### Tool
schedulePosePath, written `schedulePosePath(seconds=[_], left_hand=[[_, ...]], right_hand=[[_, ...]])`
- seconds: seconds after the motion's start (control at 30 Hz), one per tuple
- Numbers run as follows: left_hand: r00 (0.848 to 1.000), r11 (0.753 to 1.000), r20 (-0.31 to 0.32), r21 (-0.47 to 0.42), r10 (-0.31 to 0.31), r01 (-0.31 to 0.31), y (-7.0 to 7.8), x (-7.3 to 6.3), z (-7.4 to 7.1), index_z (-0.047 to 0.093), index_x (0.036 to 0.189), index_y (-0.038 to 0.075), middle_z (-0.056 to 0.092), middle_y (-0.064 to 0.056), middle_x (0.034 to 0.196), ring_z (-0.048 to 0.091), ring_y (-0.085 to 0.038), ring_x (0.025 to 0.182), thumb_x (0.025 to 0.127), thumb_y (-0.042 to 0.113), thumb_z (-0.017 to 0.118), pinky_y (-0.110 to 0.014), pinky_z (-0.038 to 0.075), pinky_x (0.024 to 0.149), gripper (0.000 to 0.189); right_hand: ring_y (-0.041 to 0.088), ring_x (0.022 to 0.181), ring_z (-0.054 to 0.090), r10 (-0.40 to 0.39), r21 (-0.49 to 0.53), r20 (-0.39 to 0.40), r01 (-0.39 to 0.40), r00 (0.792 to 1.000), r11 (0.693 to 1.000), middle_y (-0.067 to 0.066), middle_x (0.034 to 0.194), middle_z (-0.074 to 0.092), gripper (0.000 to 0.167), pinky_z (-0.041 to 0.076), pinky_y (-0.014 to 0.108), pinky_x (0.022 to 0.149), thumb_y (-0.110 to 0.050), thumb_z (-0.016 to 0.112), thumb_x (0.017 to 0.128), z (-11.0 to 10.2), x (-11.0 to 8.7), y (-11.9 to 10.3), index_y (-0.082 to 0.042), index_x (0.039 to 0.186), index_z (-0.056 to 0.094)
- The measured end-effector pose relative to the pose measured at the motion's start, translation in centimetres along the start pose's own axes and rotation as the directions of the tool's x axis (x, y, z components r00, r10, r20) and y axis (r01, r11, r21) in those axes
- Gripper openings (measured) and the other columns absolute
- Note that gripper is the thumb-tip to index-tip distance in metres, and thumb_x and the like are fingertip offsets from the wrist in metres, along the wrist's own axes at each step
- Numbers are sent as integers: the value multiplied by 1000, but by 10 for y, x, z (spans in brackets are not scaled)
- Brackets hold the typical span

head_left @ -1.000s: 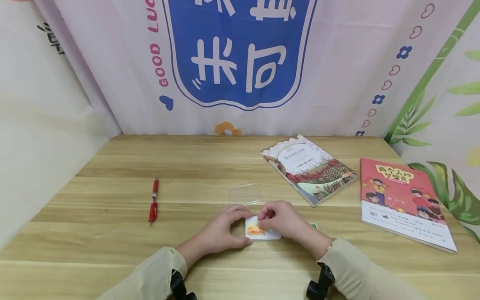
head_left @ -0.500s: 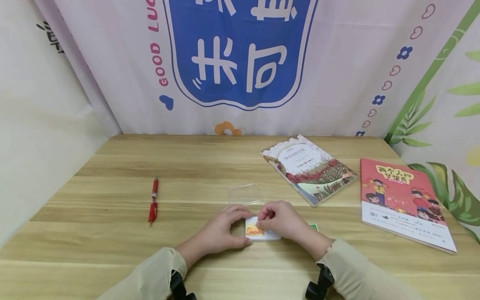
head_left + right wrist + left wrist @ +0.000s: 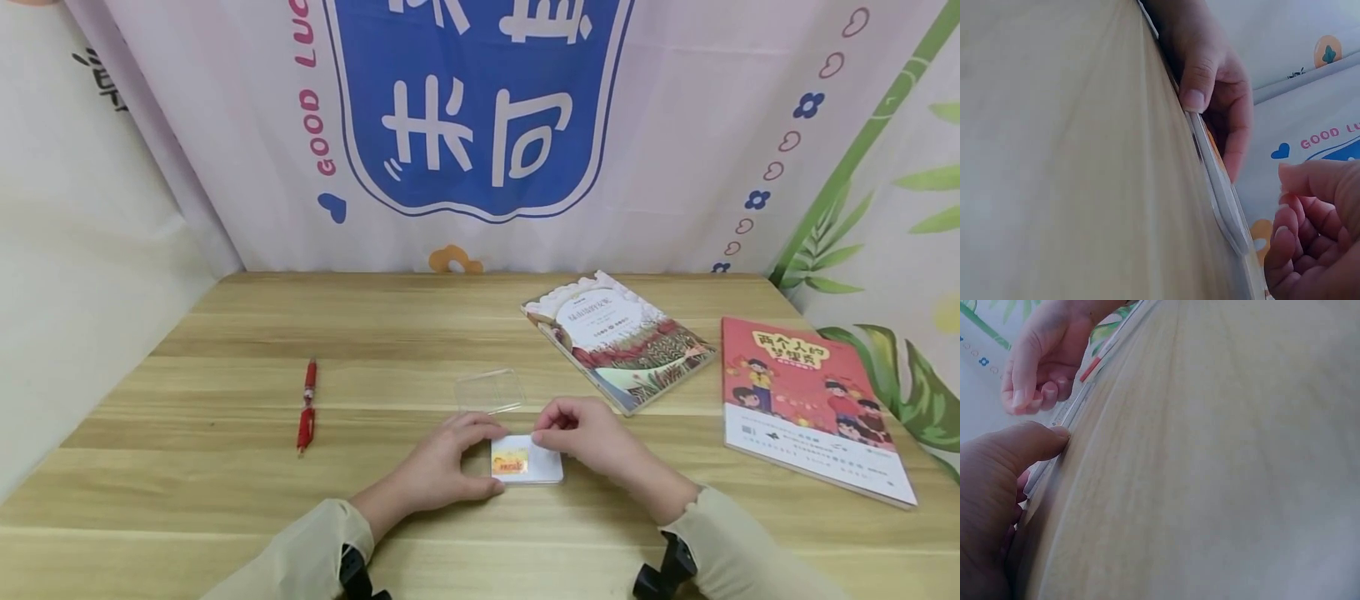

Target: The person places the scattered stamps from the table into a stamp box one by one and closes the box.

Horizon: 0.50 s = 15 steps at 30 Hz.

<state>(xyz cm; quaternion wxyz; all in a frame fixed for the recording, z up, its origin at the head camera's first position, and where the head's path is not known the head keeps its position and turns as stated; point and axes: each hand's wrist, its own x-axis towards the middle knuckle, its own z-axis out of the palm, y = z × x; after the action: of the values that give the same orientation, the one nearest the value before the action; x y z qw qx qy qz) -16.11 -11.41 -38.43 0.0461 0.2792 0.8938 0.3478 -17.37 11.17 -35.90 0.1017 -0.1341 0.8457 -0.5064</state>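
A flat white card-sized stack (image 3: 544, 468) lies on the wooden table, with a yellow-orange sticker (image 3: 510, 462) on the left part of its top. My left hand (image 3: 441, 460) grips the stack at its left end, thumb at the near corner and fingers at the far side. Over the stack's far right corner is my right hand (image 3: 588, 437), its thumb tip against the index finger and the other fingers curled. In the right wrist view, nothing shows between the right hand's fingertips (image 3: 1285, 178), and they are apart from the stack (image 3: 1225, 194).
Behind the stack lies a clear plastic cover (image 3: 489, 391). A red pen (image 3: 307, 408) is off to the left. Two books lie on the right, a flowery one (image 3: 618, 337) and a red one (image 3: 810, 400). A printed cloth (image 3: 675, 167) hangs behind the table (image 3: 225, 483).
My right hand has lifted from the sticker and moved right, uncovering more of the stack. It now hides the green-edged thing seen earlier. The left hand keeps its place.
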Motion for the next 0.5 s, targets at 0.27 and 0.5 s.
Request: schedulePosePath(seconds=[0.27, 0.5], left_hand=[[1000, 1000, -11, -10, 12, -12, -1, -1, 1, 61, 118, 18, 52, 2, 126, 45, -19, 119, 70, 29, 78, -46, 37, 99, 52], [1000, 1000, -9, 1, 5, -5, -1, -1, 2, 60, 119, 19, 51, 1, 128, 44, -21, 121, 71, 31, 77, -48, 36, 100, 53]], right_hand=[[11, 63, 46, 39, 57, -57, -36, 998, 998, 2, 71, 55, 16, 39, 20, 53, -14, 70, 80, -24, -14, 4, 0, 86, 63], [15, 69, 50, 82, -9, -60, -82, 995, 997, 3, 76, 57, 18, 44, 23, 60, -16, 69, 81, -45, -25, 13, -2, 90, 64]])
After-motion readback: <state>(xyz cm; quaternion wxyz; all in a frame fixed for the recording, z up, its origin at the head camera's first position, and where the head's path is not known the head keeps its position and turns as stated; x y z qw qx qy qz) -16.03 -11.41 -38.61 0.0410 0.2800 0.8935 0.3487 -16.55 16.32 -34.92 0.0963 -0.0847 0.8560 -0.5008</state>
